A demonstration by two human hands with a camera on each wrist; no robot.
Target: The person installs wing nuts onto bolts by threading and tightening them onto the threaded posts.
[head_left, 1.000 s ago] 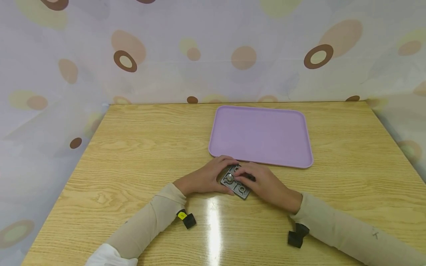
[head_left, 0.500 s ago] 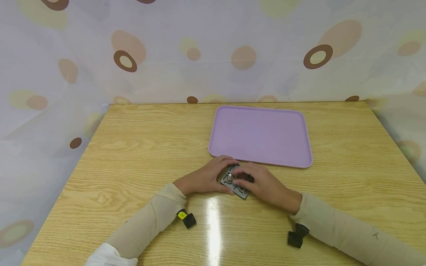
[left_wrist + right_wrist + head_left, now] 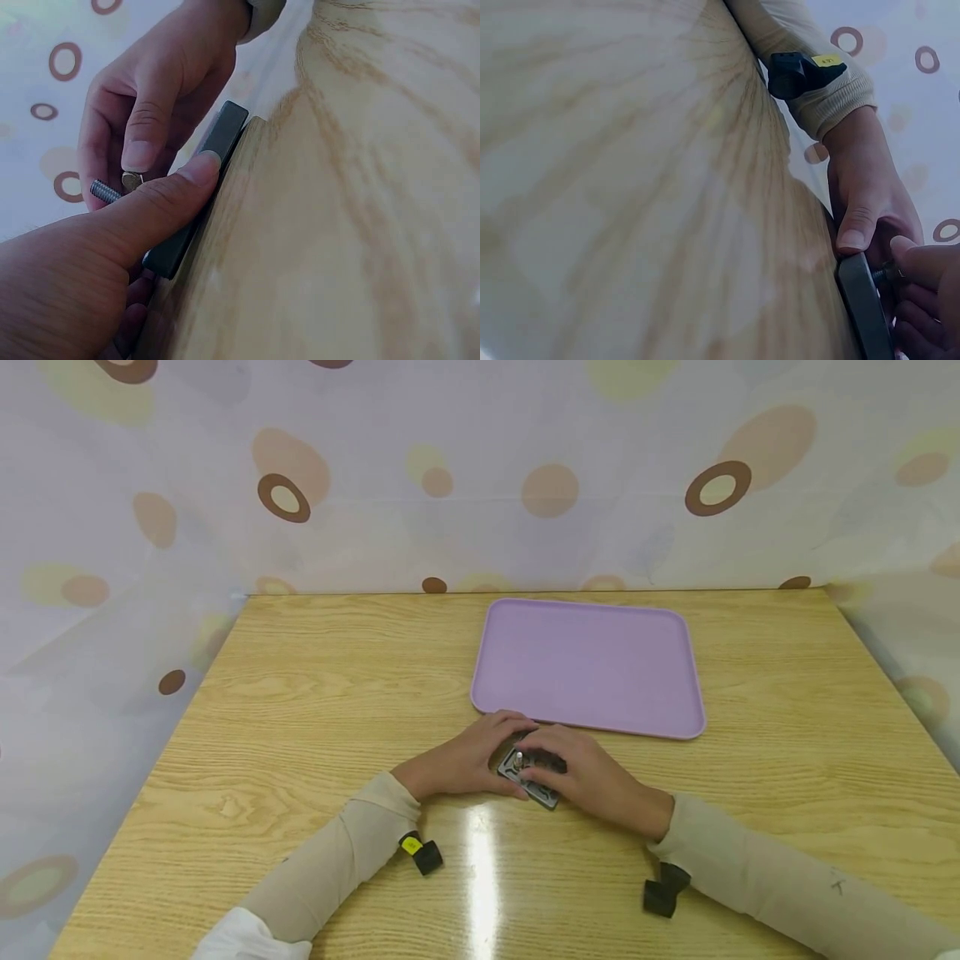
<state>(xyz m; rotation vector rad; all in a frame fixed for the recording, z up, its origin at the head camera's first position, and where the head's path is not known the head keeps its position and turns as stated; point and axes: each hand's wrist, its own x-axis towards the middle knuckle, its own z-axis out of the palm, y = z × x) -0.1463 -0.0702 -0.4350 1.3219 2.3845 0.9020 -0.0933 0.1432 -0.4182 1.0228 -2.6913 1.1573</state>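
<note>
A dark grey metal plate (image 3: 538, 792) with raised ridges lies on the table, and a threaded bolt (image 3: 105, 191) sticks up from it. My left hand (image 3: 468, 760) grips the plate by opposite edges; its thumb lies on one edge in the left wrist view. From the right, my right hand (image 3: 588, 772) reaches over the plate, thumb and forefinger at the bolt. Under its thumb tip, the left wrist view shows a small brass-coloured nut (image 3: 132, 180), apparently pinched. The fingers behind the nut are mostly hidden. In the right wrist view, the plate (image 3: 864, 304) appears edge-on.
A purple tray (image 3: 588, 668) lies just beyond the hands, its near edge close to the left fingertips. Under everything is a wood-grain table (image 3: 322, 693). A patterned curtain (image 3: 480, 477) stands along the back and sides. Small black devices hang at both wrists.
The right hand has shifted slightly left, its thumb and forefinger now closer around the bolt and covering more of the plate. The left hand and plate have stayed put.
</note>
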